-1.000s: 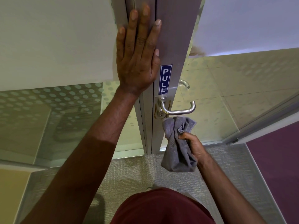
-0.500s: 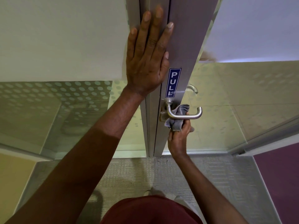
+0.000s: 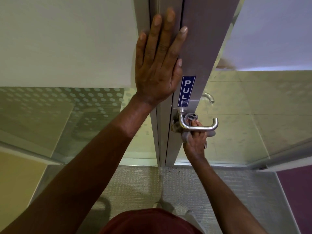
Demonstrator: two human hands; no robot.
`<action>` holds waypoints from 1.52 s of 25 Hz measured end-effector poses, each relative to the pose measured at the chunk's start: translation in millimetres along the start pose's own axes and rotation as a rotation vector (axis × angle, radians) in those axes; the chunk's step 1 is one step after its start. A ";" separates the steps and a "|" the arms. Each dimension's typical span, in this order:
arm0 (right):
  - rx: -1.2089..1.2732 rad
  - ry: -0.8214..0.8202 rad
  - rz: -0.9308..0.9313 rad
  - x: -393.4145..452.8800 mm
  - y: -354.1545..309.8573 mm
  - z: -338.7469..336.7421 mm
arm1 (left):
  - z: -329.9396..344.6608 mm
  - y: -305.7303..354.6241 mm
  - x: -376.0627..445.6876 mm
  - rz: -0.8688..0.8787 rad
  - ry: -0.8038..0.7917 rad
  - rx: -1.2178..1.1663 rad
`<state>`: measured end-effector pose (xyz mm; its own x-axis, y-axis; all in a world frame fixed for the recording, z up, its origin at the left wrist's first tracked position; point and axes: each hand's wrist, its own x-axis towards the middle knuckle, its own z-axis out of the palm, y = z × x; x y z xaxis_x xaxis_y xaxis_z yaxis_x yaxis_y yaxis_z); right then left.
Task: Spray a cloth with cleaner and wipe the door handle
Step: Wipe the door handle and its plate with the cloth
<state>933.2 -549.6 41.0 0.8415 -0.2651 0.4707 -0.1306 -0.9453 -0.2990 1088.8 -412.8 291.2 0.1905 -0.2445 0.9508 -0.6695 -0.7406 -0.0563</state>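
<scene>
With the left hand (image 3: 157, 65) pressed flat on the door frame (image 3: 200, 39) at upper centre to steady it, the right hand (image 3: 195, 141) clamped on the grey cloth (image 3: 190, 117) behind the door handle (image 3: 199, 126) should, I judge, wrap and slide along the whole lever.

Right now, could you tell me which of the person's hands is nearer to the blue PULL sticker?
Left. The left hand lies flat on the door frame right beside the PULL sticker; the right hand grips the cloth at the door handle below.
</scene>
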 end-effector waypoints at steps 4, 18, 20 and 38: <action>-0.081 -0.178 0.041 -30.2 0.3 9.0 | -1.1 -0.9 1.9 0.010 -0.002 -0.002; 0.211 0.043 0.306 13.7 -31.0 3.1 | -6.2 -0.7 3.2 0.004 -0.044 -0.043; 0.141 0.074 0.271 -1.4 -25.5 14.5 | -6.7 0.8 2.7 0.001 -0.040 -0.045; 0.488 0.043 0.586 -16.7 -72.7 31.8 | -3.2 1.9 3.8 0.001 -0.012 0.029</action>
<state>945.3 -470.4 28.5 0.6835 -0.7141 0.1512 -0.2943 -0.4591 -0.8382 1086.0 -413.1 295.8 0.1981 -0.2524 0.9471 -0.6487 -0.7581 -0.0663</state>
